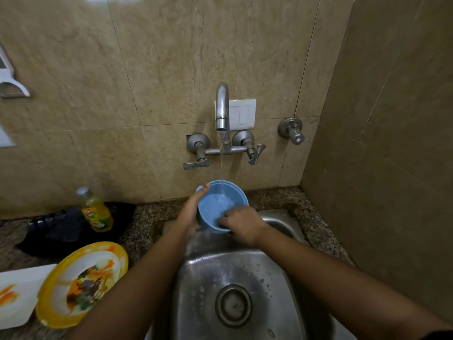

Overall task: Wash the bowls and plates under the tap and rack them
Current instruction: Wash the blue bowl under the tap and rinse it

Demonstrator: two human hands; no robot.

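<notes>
Two hands hold the blue bowl (221,207) under the running tap (222,111): the left hand (192,212) wraps its wall, thumb on the rim; the right hand (241,223) curls its fingers over the near rim. Rinsing stage; next, probably, draining and racking.

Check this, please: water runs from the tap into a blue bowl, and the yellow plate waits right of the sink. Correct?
No: the head view shows the yellow plate left of the sink, not right. Water does run from the tap into the blue bowl.

walls: beige marble tiles (171,57) | counter: speckled granite (152,222) | white switch plate (242,114) on back wall | light: dim
</notes>
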